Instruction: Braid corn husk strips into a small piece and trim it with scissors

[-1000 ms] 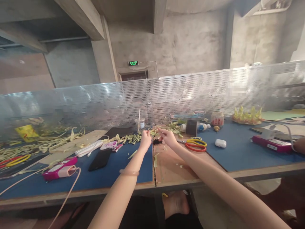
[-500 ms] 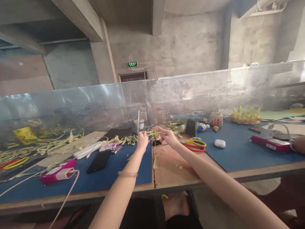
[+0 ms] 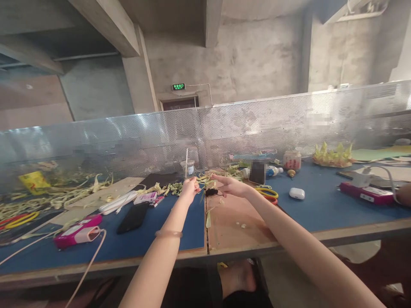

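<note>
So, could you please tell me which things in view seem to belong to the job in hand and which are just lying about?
Probably part of the job:
pale plant strips by the right hand
yellow and red scissors

Apparently just lying about:
black phone
small white case
cup with straw
jar

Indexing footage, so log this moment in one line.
left hand: closed, contents unclear | right hand: open, fingers extended | plant strips: beyond hands
</note>
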Available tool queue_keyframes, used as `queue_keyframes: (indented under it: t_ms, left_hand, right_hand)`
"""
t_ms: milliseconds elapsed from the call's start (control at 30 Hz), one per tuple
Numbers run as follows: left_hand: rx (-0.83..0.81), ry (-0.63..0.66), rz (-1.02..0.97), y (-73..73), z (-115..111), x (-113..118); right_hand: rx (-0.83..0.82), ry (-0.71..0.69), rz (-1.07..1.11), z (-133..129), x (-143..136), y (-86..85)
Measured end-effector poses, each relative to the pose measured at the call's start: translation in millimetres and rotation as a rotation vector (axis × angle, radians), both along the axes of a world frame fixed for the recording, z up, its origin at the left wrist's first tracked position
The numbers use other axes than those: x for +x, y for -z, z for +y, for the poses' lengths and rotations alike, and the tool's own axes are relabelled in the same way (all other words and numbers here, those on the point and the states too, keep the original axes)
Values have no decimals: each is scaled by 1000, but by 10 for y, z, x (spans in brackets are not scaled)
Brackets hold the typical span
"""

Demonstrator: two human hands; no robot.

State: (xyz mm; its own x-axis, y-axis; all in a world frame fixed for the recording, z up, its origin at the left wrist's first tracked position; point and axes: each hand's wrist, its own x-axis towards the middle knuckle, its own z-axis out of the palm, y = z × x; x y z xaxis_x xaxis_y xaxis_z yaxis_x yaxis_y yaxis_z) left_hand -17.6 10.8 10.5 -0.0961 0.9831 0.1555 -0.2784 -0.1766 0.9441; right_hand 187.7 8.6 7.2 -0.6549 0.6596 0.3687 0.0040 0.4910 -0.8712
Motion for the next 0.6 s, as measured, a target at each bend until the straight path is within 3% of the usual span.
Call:
queue_keyframes:
  t_ms: [167, 400, 600]
  left_hand:
    - [-36, 118, 0, -1, -50, 15]
    - [-171, 410, 103, 0, -186, 93]
    - [-87, 374, 109, 21, -156, 120]
  right_hand:
    - [59, 15, -36, -56, 13, -24]
    - [145, 56, -47, -70, -68, -15]
    - [204, 160, -51, -54, -102, 42]
